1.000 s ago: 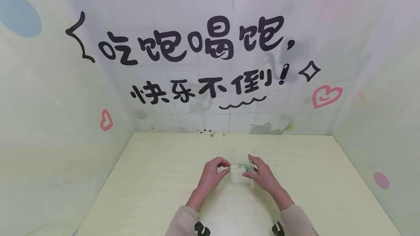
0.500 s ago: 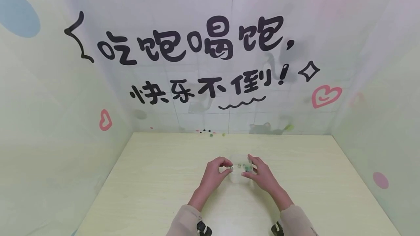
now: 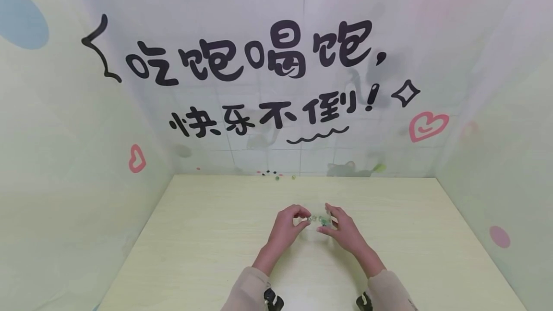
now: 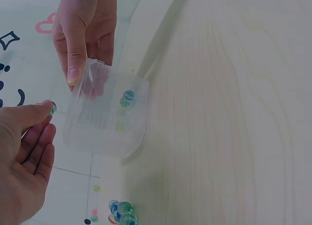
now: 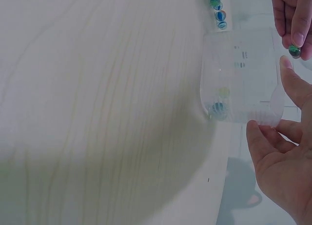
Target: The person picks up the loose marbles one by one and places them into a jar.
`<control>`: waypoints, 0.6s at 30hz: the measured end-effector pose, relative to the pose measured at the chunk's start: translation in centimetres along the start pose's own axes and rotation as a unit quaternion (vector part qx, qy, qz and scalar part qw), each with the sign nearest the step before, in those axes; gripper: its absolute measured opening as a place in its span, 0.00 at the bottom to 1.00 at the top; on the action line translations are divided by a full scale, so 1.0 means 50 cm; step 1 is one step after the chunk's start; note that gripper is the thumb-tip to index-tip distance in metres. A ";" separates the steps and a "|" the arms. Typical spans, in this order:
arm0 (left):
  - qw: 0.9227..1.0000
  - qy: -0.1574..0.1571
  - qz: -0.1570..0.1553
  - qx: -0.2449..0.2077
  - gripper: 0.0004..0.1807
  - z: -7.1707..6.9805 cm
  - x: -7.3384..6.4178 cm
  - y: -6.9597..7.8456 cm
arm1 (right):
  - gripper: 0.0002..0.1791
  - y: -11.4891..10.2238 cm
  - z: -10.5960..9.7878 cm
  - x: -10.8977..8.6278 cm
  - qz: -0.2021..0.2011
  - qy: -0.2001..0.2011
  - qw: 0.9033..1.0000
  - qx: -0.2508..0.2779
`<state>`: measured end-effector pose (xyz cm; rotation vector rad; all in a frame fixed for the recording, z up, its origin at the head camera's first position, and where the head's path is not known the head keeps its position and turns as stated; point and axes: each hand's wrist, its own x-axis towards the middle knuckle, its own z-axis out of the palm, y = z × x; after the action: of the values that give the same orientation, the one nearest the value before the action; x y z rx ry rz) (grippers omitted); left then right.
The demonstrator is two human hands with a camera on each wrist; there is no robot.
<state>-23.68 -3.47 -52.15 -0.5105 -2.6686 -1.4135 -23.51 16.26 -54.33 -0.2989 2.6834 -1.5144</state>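
A clear plastic container (image 3: 317, 234) stands on the table, with several glass marbles (image 4: 127, 96) seen through its wall near the bottom. My right hand (image 5: 285, 171) grips its right side, thumb toward me and fingers on the far side. Between the thumb and fingertips of my left hand (image 3: 285, 227) is a green glass marble (image 4: 52, 108), pinched at the container's open top, on the left. In the right wrist view that marble shows dark green, apart from the container wall. From the head view I cannot tell whether it is over the rim.
More loose marbles (image 4: 124, 213) lie clustered on the pale wood table (image 3: 207, 234), left of the container and mostly hidden by my left hand in the head view. A printed backdrop (image 3: 242, 157) walls the table's back and sides.
My left hand has moved right with the marble, closer to the container's middle. The right hand keeps its hold on the container, which has barely moved.
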 end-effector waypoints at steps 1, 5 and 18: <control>1.000 0.000 -0.001 0.001 0.08 0.001 0.001 0.001 | 0.41 0.000 0.000 0.000 0.000 0.000 1.000 -0.001; 1.000 0.000 -0.004 -0.004 0.09 0.004 0.003 0.004 | 0.41 -0.001 0.001 0.000 0.002 0.002 1.000 0.000; 1.000 0.007 0.003 -0.009 0.08 -0.003 -0.008 -0.006 | 0.42 -0.006 0.000 -0.001 0.007 -0.001 1.000 0.004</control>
<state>-23.40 -3.85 -52.39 -0.5065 -2.6438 -1.4351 -23.41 16.11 -54.07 -0.2792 2.6714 -1.5204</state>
